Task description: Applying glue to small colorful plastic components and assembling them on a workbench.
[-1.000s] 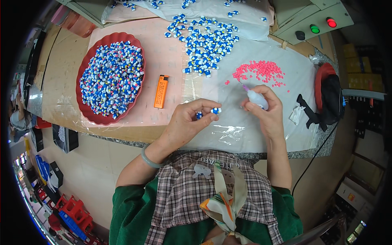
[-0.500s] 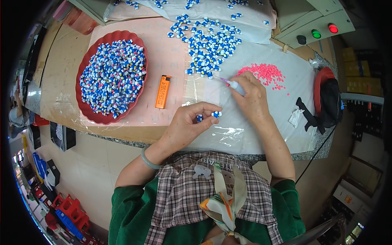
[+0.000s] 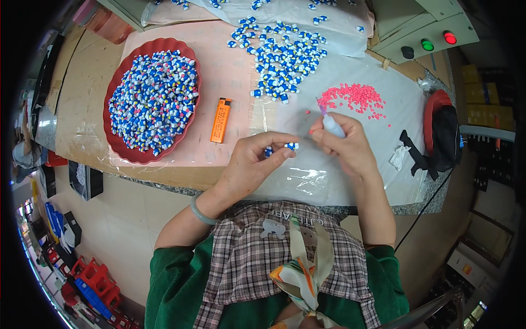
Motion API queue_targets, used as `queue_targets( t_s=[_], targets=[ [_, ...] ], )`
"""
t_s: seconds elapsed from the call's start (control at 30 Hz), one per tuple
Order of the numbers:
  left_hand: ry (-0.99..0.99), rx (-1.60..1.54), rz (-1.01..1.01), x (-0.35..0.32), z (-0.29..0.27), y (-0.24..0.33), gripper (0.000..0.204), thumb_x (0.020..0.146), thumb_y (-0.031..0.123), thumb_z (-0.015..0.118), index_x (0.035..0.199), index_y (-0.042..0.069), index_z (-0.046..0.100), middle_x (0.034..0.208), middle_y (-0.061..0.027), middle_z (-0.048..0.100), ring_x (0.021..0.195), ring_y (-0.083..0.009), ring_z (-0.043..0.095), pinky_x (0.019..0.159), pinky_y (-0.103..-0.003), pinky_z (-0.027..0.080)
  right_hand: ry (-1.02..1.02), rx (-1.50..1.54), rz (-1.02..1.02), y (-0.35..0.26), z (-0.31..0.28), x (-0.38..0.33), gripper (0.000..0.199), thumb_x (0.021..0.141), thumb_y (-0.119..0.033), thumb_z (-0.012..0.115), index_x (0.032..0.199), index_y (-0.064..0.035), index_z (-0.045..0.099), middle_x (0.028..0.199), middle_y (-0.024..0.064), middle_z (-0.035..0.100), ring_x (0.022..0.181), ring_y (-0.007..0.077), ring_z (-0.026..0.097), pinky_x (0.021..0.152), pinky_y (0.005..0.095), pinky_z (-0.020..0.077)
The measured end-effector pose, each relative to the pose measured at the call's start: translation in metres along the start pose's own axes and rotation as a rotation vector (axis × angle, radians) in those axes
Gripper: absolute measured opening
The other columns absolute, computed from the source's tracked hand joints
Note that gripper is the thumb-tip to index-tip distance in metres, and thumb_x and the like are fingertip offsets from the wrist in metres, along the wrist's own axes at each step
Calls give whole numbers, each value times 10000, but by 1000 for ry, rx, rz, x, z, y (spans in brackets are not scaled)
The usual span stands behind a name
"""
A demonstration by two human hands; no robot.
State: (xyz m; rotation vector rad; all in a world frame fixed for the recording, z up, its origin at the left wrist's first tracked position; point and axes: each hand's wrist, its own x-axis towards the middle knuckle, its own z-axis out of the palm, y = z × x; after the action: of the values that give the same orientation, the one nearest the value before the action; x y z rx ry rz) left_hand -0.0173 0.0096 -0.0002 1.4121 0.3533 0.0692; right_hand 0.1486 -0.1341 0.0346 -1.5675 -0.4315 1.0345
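Between the thumb and forefinger of my left hand (image 3: 246,163) is a small blue-and-white piece (image 3: 292,146). Another blue-and-white piece (image 3: 268,151) shows within the curled fingers of that hand. My right hand (image 3: 355,147) grips a small pale squeeze bottle (image 3: 333,126) with a thin purple tip pointing up and away. At that hand's fingertips a bit of pink shows, probably one of the small pieces. Just beyond lies a scatter of small pink pieces (image 3: 359,97). A spread of blue-and-white pieces (image 3: 285,61) covers the plastic sheet ahead of both hands.
A red scalloped tray (image 3: 196,68) heaped with blue, white, pink and yellow pieces stands at left. Beside it lies an orange lighter (image 3: 221,120). At right are crumpled tissue (image 3: 400,157) and a black bag (image 3: 442,137). A metal box (image 3: 433,27) with lit buttons stands at far right.
My right hand has shifted right and slightly nearer, turning the bottle's tip upward, away from the blue-and-white pieces. Pink now shows at its fingertips. My left hand stays nearly in place.
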Motion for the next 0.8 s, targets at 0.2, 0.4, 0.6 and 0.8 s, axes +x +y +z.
queue_targets(
  t_s=[0.2,0.4,0.6,0.8],
  targets=[
    [129,133,176,4,11,2,259,866,34,661,1123,10,642,867,-44,659,771,-77,595,655,-209,462,-67,224,81,13,13,-17,90,820,-49,684,898,-15,654,699,-15,583,541,36,447,476,197,303],
    [198,287,286,5,15,2,249,822,42,699,1067,25,658,840,-93,667,704,-143,631,609,-258,496,-3,278,57,23,19,-19,86,824,-50,687,895,-14,653,708,-4,592,546,38,451,480,195,307],
    [214,408,337,4,15,6,248,807,28,703,1048,20,648,858,-109,664,715,-192,658,602,-285,517,30,263,60,26,23,-20,86,822,-47,694,893,-19,656,713,-1,602,545,38,456,478,193,309],
    [226,477,449,6,15,2,263,793,-3,695,1047,9,628,874,-125,658,720,-232,660,615,-305,529,77,240,61,28,28,-20,78,823,-41,693,889,-19,657,701,-7,599,539,36,451,475,192,303]
  ],
)
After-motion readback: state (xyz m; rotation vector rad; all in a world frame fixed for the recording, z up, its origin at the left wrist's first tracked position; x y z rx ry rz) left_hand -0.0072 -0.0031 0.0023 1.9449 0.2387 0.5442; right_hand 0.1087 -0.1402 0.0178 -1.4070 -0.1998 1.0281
